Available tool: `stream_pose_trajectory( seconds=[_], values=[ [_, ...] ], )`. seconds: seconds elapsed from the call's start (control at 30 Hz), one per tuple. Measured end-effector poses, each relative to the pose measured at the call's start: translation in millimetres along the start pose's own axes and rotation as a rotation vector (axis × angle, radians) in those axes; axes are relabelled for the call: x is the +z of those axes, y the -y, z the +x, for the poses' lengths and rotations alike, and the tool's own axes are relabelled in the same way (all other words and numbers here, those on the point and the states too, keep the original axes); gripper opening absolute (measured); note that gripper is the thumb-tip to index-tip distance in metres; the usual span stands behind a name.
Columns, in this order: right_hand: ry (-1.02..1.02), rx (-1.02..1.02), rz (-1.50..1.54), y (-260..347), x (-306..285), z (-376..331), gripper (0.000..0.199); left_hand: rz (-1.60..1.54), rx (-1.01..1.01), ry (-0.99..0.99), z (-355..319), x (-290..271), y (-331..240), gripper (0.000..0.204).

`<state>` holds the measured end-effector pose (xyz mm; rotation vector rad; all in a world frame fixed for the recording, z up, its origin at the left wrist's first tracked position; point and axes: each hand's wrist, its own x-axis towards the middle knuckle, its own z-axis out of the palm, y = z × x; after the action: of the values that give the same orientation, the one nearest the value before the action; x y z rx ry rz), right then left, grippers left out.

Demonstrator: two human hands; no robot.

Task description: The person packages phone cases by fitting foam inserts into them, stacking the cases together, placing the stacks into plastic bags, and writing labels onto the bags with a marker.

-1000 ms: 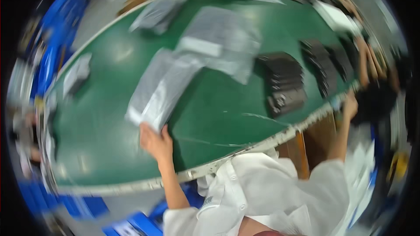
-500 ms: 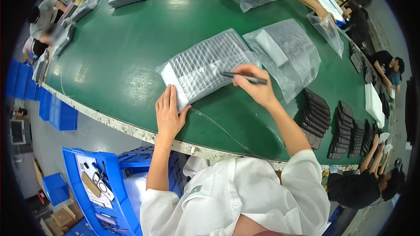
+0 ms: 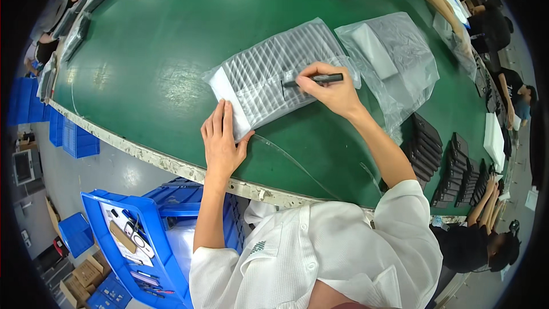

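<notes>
- The green table (image 3: 171, 63) is taken as the landmark; its pale, chipped near edge is followed by the person's white-sleeved body.
- A clear plastic bag holding a ribbed grey pack (image 3: 274, 77) is seen lying flat near the middle of the table, closer to the near edge than to the far one. Half a second ago it lay in much the same spot, so it has been settled rather than shifted.
- A second clear bag with a white foam block (image 3: 394, 60) is found just to the right of the ribbed pack, touching or slightly overlapping it.
- Rows of dark flat units (image 3: 452, 163) are stacked on the table's right end, well apart from the ribbed pack.
- A blue crate (image 3: 137, 234) is set on the floor below the table's near edge.
- The left hand (image 3: 220, 140) is laid flat on the pack's near-left corner, fingers together and extended, pinning the bag. A second ago it was only at the table's edge.
- The right hand (image 3: 329, 88) is rested on the pack's right part, fingers clamped on a dark marker pen (image 3: 317, 80).
- The pen's tip is now pressed to the bag, where a short dark stroke is visible; marking is judged to be under way rather than about to begin.
</notes>
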<state>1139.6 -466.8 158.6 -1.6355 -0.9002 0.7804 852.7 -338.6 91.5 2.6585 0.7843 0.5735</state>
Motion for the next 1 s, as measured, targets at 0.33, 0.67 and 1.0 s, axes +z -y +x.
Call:
stream_pose_trajectory(
  seconds=[0.33,0.67,1.0],
  values=[
    [0.007,-0.048,-0.147,5.4,-1.0,4.3,0.02,0.023,-0.002,0.008,2.6,-2.2,1.0,0.091],
    [-0.112,-0.084,-0.033,-2.2,-12.9,8.0,0.018,0.005,-0.013,0.028,5.1,-5.4,-0.3,0.086],
    [-0.097,-0.011,-0.024,-6.6,-18.5,12.1,0.02,0.033,-0.009,0.033,8.4,-4.0,0.3,0.088]
  ],
)
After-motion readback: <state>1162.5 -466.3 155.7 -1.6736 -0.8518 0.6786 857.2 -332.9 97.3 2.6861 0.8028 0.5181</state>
